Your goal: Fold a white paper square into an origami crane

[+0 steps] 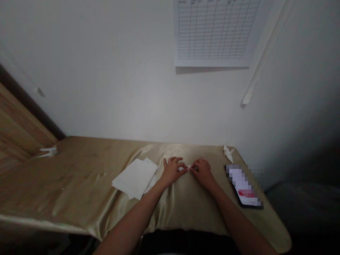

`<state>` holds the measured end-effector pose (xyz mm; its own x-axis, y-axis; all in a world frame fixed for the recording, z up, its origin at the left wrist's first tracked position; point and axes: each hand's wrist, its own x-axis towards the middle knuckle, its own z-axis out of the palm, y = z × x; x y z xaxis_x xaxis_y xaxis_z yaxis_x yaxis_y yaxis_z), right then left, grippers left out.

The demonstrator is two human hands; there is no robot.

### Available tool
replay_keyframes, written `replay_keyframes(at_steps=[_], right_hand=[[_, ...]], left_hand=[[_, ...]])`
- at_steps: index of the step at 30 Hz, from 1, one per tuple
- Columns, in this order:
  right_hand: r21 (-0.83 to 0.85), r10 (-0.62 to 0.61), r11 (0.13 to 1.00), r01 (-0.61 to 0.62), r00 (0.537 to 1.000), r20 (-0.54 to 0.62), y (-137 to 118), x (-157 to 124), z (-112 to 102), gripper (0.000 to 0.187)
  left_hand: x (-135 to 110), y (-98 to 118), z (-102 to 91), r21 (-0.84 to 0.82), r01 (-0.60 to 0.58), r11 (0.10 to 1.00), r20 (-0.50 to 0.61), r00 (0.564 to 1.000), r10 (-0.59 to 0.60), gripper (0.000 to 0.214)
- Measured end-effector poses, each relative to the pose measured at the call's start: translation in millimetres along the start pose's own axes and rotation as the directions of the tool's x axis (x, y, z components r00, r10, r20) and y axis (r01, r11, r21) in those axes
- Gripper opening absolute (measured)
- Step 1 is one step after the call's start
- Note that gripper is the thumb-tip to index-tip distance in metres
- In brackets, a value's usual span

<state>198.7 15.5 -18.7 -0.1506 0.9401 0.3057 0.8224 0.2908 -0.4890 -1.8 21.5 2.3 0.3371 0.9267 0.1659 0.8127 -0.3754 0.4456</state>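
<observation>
Over gold satin cloth (183, 207), left hand (172, 171), right hand (203, 173), fingers pinching white paper (189, 169); wall chart (215, 32) unreadable.

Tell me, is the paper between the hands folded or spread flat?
Folded, it seems: the paper between the left hand and right hand shows only a narrow piece.

Item: one piece of folded white paper (189, 169). Small and narrow, with creases visible; its exact folded shape is too small to make out. Condition: clean, with no marks visible. Position: pinched between the fingertips of the left hand (172, 170) and the right hand (202, 173), with the two hands meeting at it. Most of the piece is hidden by the fingers; only a short white section shows.
</observation>
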Motion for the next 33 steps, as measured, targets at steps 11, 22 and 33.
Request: replay_keyframes(at_steps=[11, 22, 33], right_hand=[[-0.118, 0.064, 0.991, -0.067, 0.998, -0.027, 0, -1, -2, 0.015], [-0.108, 0.083, 0.99, -0.086, 0.996, -0.03, -3, -1, -2, 0.017], [-0.151, 0.129, 0.98, -0.13, 0.991, -0.016, -10, -1, -1, 0.019]], left_hand=[[-1, 5, 3.2, 0.022, 0.007, 1.0, -0.042, 0.999, -0.006, 0.013], [-1, 10, 0.6, 0.016, 0.04, 0.999, -0.035, 0.999, -0.04, 0.012], [0, 9, 0.0, -0.005, 0.037, 0.999, -0.018, 0.999, -0.038, 0.015]])
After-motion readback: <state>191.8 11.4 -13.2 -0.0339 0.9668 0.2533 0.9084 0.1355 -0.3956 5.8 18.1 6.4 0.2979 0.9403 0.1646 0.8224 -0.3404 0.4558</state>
